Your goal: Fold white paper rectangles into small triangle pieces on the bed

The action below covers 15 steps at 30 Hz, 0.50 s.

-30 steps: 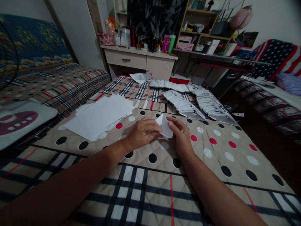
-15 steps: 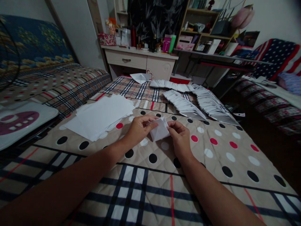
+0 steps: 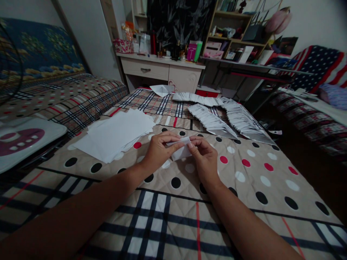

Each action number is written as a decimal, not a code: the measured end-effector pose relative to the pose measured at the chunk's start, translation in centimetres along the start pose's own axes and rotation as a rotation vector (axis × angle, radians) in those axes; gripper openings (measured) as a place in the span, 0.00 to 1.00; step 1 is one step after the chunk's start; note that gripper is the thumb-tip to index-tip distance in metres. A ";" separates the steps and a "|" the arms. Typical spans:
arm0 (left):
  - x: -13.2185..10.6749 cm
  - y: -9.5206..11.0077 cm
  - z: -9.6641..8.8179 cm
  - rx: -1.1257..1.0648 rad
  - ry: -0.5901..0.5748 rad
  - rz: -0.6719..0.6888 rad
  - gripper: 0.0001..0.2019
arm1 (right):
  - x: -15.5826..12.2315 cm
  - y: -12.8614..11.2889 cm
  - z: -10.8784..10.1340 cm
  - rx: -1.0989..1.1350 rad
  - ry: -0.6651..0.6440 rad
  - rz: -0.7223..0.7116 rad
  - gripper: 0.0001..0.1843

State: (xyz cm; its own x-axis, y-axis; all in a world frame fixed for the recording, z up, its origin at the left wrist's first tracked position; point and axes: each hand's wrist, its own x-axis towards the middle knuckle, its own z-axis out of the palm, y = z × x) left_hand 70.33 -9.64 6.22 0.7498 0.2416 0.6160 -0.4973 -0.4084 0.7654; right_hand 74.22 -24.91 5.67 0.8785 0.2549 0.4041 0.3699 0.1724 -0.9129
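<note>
Between my hands is a small folded piece of white paper (image 3: 181,153), held just above the dotted bedspread. My left hand (image 3: 162,147) pinches its left and upper side between thumb and fingers. At the right side, my right hand (image 3: 203,155) grips the same paper, thumb in front and fingers behind. Parts of the paper's top are hidden by my fingers. Left of my hands lies a loose stack of flat white sheets (image 3: 121,130). Beyond my right hand, rows of folded papers (image 3: 211,119) stand packed closely together on the bed.
The bedspread (image 3: 244,195) carries dots and plaid bands. A single folded sheet (image 3: 162,90) lies at the far edge. Behind stands a white dresser (image 3: 146,68) with bottles and boxes on top. A white and purple plastic item (image 3: 29,141) is at the left.
The paper's raised upper part has been folded down and looks flatter. My right fingers have shifted left along its top edge, closer to my left hand.
</note>
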 end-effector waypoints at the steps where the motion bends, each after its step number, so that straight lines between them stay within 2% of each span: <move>1: 0.0 0.1 0.0 0.000 -0.003 0.003 0.02 | 0.0 0.0 0.0 0.016 0.005 0.018 0.08; 7: 0.0 0.2 0.0 -0.004 -0.009 0.018 0.03 | -0.1 -0.2 0.2 0.093 0.014 0.156 0.08; 15: -0.1 0.5 0.2 -0.002 0.022 0.002 0.04 | -0.2 -0.3 0.5 0.104 0.038 0.181 0.09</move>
State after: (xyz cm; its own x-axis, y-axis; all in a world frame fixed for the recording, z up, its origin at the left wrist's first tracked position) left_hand 70.13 -10.06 6.50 0.7389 0.2604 0.6215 -0.4997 -0.4070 0.7646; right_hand 73.85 -24.56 5.87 0.9392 0.2553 0.2295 0.1734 0.2243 -0.9590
